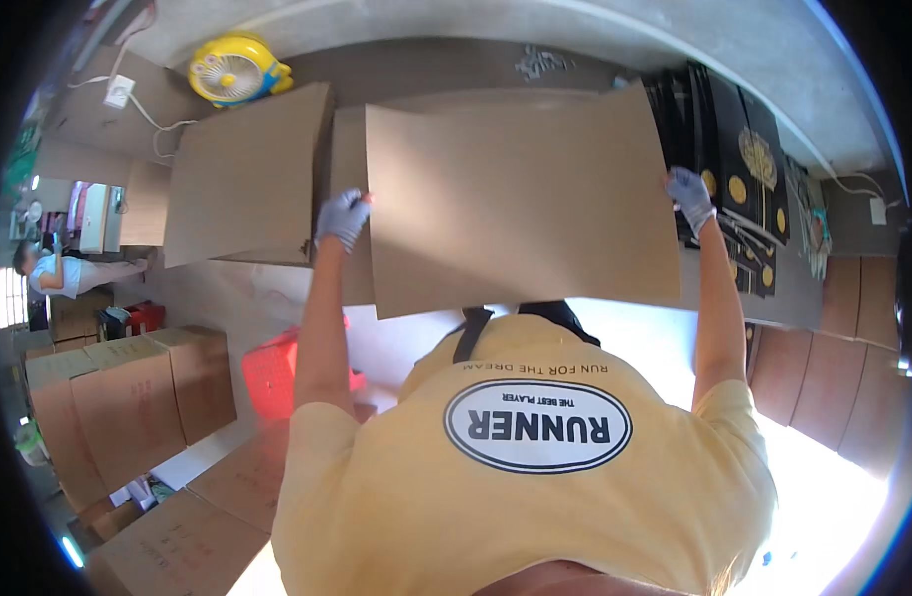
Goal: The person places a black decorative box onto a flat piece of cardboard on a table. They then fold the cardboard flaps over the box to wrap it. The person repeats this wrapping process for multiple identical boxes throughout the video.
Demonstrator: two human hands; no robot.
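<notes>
Left of the left hand (345, 219), a cardboard pile (242, 174) sits aside, probably leaving working room. That hand's fingers close on the near edge of a cardboard sheet (521, 204), spanning between both hands, likely for even support. The right hand (690, 197) pinches the opposite edge, beside black gold-marked packets (739, 149).

Both arms (322, 333) stretch forward, well apart — gloved hands (344, 219) (691, 197) pinching, fingers (357, 198) curled.
</notes>
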